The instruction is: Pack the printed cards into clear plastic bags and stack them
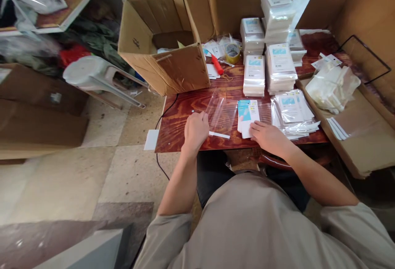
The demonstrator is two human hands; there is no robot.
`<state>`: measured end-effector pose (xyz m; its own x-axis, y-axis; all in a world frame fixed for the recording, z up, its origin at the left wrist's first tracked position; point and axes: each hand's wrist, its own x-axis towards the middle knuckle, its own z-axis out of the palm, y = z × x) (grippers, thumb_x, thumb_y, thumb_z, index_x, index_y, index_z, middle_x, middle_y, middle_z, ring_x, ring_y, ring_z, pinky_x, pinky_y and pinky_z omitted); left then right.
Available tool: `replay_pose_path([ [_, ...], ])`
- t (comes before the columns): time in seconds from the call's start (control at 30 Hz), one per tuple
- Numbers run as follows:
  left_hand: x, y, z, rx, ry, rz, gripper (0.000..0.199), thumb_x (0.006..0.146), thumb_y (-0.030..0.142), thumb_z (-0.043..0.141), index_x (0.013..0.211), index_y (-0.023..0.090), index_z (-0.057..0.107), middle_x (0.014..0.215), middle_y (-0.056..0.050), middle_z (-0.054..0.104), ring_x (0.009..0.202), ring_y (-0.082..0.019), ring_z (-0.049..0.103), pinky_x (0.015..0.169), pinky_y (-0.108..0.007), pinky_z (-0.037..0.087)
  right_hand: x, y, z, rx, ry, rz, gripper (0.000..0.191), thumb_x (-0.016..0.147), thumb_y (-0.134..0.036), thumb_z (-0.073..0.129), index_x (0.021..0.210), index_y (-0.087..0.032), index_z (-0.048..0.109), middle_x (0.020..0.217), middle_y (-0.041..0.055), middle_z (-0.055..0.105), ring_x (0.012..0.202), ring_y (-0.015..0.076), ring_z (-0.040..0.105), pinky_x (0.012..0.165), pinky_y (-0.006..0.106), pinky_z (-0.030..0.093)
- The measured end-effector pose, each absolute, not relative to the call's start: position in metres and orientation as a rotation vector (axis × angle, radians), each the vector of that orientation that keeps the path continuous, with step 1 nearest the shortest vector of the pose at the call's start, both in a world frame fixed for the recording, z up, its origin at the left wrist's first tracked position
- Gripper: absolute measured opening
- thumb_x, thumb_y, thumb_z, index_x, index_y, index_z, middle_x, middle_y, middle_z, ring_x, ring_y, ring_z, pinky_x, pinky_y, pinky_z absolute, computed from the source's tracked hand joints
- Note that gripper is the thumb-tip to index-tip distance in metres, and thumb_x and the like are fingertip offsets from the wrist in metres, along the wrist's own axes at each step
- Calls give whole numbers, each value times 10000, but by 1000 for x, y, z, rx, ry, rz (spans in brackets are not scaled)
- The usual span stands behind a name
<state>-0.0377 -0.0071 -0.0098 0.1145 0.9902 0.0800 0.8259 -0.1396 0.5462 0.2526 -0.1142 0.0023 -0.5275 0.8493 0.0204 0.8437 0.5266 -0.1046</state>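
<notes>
My left hand (196, 130) is closed, with thumb and fingers pinched at the left edge of a clear plastic bag (220, 114). The bag lies on the dark red wooden table (175, 127) and has a white strip along its near edge. My right hand (269, 136) rests its outstretched fingers on the lower right of a stack of blue-and-white printed cards (247, 117). To the right of that hand lies a loose pile of bagged cards (293, 110). The undersides of both hands are hidden.
Tall stacks of packed cards (280, 65) stand at the back. An open cardboard box (182, 69) sits back left, near a tape roll (232, 52) and a red-handled tool (217, 64). On the right, a shallow carton (361, 137) holds plastic bags (333, 84). A white stool (89, 73) stands left.
</notes>
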Motion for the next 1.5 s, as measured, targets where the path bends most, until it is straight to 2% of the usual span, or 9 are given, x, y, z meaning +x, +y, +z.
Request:
replay_pose_path([
  [0.17, -20, -9, -18, 1066, 1457, 1109, 208, 956, 328, 716, 902, 140, 784, 828, -93, 760, 693, -210, 719, 745, -357, 595, 265, -118, 7, -1439, -2575, 68, 296, 1021, -33, 508, 1175, -91, 753, 1247, 174, 776, 1181, 311, 747, 975, 446, 643],
  [0.3, 4, -12, -23, 586, 1201, 1272, 177, 873, 279, 835, 861, 118, 761, 808, -76, 755, 710, -177, 736, 724, -309, 607, 263, -128, 15, -1507, -1718, 56, 231, 1070, -304, 616, 1083, -159, 795, 1006, 108, 828, 868, 256, 811, 776, 364, 674],
  [0.47, 28, -22, -22, 324, 1024, 1395, 201, 856, 297, 874, 831, 158, 731, 800, -19, 736, 730, -133, 732, 796, -282, 612, 222, -145, 14, -1467, -859, 938, 466, 918, -626, 773, 930, -161, 735, 750, 68, 768, 542, 225, 734, 402, 274, 554],
  [0.57, 37, -32, -19, 292, 963, 1383, 218, 843, 328, 892, 888, 163, 757, 857, -37, 766, 785, -147, 750, 822, -283, 606, 204, -145, 4, -1449, -751, 1106, 534, 849, -668, 818, 920, -152, 699, 709, 59, 745, 548, 226, 746, 414, 253, 567],
  [0.8, 45, -56, -9, 388, 897, 1300, 413, 727, 447, 974, 939, 150, 780, 936, -85, 806, 816, -205, 773, 780, -322, 624, 199, -137, -7, -1402, -687, 823, 516, 886, -688, 777, 927, -189, 650, 806, 48, 774, 576, 227, 759, 508, 319, 654],
  [1.07, 55, -71, -7, 499, 875, 1338, 524, 631, 467, 1032, 993, 154, 817, 1048, -95, 822, 921, -227, 778, 804, -314, 622, 186, -129, -4, -1335, -812, 907, 494, 914, -691, 742, 904, -197, 732, 877, 67, 798, 702, 242, 764, 612, 367, 678],
  [1.27, 37, -66, -9, 513, 890, 1283, 489, 626, 486, 1036, 893, 152, 798, 823, -44, 787, 597, -127, 668, 525, -228, 496, 216, -132, -5, -1218, -1132, 1467, 489, 802, -624, 883, 955, -165, 812, 793, 69, 765, 649, 201, 715, 520, 291, 561],
  [1.4, 41, -78, -7, 572, 855, 1180, 490, 670, 508, 1013, 950, 156, 818, 851, -63, 796, 789, -195, 763, 720, -282, 604, 207, -127, -19, -1384, -1121, 1153, 463, 737, -586, 936, 793, -184, 713, 701, 18, 687, 600, 141, 595, 556, 271, 490],
  [1.5, 46, -89, -8, 620, 839, 1124, 495, 698, 527, 993, 993, 166, 825, 950, -86, 815, 978, -254, 788, 898, -360, 621, 193, -120, -24, -1499, -1058, 834, 561, 621, -551, 1000, 908, -205, 666, 793, -7, 673, 666, 140, 577, 604, 267, 492],
])
